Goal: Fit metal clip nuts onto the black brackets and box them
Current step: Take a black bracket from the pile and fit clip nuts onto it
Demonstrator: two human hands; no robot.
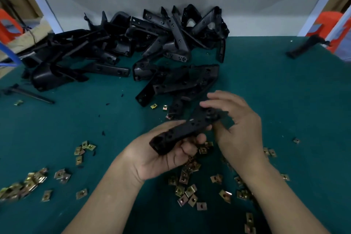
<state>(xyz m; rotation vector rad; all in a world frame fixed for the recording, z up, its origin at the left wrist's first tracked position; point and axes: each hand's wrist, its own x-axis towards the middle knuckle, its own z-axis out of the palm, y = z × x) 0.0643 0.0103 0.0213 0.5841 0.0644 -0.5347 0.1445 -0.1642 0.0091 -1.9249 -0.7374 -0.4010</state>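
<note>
Green work mat (pixel 76 123), seen from above, carrying at its far side a tangled heap of black brackets (pixel 117 49) that spills toward me. In front of it, my left hand (pixel 161 157) lies palm up with its fingers curled round the near end of one held bracket (pixel 180 131), which slants up and away to my right hand (pixel 239 129). That hand's loosely bent fingers lie over the far end and its thumb sits beneath, pinching lightly. Whether a nut is already between those fingertips I cannot tell, as the bracket and fingers hide it. The likely faults, as I judge them, are a clip pushed on askew so its thread misses the bracket's hole, or a nut slipping from the pinch into the litter below. Either would come from the light right-hand hold or from the bracket twisting in my left palm. A lone bracket (pixel 303 47) lies well apart at the right edge, and a thin black rod (pixel 28 94) at the left. No box can be made out. Brass-coloured clip nuts (pixel 186 176) are scattered under and beside both wrists, with a denser cluster (pixel 22 184) at the lower left, so my forearms could sweep some away.
</note>
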